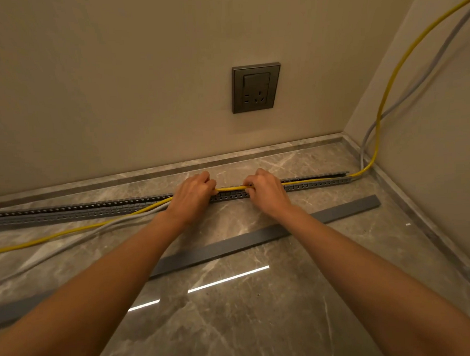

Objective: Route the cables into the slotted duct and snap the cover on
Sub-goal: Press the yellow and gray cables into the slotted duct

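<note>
- Two hands sit side by side over the duct [96,208], with a short gap between them.
- Left hand [194,195]: fingers curled, gripping the yellow cable [230,189] above the duct.
- Right hand [263,191]: fingers also curled, pinching the same cable just to the right.
- Between the hands the yellow cable runs taut, just above the slotted wall of the duct.
- Right of the right hand, the cable lies along the duct to its far end, then climbs the side wall near the corner.
- Left of the left hand, it leaves the duct and trails across the floor [260,323] to the left edge of view.
- Grey cables [78,238] lie on the floor beside the yellow one on the left. A grey cable also comes down at the corner, and I cannot tell whether it sits inside the duct.
- The duct lies on the floor, parallel to the back wall and near it, with its top uncovered.
- The cover [231,244], a flat grey strip, lies on the floor nearer the person, apart from the duct; both forearms cross above it.
- A socket [256,88] is set in the back wall above the hands.
</note>
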A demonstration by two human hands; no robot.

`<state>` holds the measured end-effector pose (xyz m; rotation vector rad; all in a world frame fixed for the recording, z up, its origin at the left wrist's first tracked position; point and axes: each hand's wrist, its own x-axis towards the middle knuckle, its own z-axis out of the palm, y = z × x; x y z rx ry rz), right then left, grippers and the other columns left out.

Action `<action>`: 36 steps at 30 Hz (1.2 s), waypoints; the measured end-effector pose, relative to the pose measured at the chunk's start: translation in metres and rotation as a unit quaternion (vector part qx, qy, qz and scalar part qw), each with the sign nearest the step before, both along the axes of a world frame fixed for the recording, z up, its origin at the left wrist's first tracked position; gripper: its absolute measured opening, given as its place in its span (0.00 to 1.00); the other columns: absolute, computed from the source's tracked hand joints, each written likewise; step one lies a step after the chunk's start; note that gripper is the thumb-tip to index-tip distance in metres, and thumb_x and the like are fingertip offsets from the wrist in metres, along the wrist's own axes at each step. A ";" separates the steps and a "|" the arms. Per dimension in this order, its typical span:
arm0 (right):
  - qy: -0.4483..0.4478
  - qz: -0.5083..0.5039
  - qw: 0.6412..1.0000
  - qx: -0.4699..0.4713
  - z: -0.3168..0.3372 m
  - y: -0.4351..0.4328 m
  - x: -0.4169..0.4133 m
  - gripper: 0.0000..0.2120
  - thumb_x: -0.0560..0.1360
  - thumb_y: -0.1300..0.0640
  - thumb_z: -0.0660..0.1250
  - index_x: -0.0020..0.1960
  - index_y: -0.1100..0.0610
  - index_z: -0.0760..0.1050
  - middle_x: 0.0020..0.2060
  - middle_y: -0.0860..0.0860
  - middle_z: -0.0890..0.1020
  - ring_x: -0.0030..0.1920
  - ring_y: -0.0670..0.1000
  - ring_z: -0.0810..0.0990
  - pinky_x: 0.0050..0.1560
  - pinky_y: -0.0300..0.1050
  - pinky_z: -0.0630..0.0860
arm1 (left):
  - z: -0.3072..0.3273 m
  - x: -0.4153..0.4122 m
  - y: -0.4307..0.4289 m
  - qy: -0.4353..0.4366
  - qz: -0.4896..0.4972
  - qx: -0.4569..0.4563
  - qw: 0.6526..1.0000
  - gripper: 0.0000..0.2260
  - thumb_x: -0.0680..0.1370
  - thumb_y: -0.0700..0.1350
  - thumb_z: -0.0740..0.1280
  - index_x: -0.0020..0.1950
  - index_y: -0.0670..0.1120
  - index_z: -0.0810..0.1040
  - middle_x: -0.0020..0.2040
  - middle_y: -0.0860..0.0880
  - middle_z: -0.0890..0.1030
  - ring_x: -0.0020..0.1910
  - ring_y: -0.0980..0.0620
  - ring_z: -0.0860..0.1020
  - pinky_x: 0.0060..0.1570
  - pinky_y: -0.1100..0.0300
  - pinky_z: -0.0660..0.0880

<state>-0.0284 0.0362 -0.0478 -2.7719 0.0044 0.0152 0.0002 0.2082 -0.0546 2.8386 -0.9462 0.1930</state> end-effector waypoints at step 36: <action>0.102 0.007 0.993 0.051 0.006 -0.016 0.005 0.16 0.75 0.65 0.59 0.59 0.57 0.79 0.58 0.59 0.81 0.58 0.60 0.77 0.57 0.49 0.74 | 0.015 -0.017 -0.058 0.051 0.087 0.186 0.977 0.12 0.82 0.39 0.56 0.63 0.39 0.70 0.62 0.40 0.75 0.61 0.42 0.74 0.56 0.52 0.72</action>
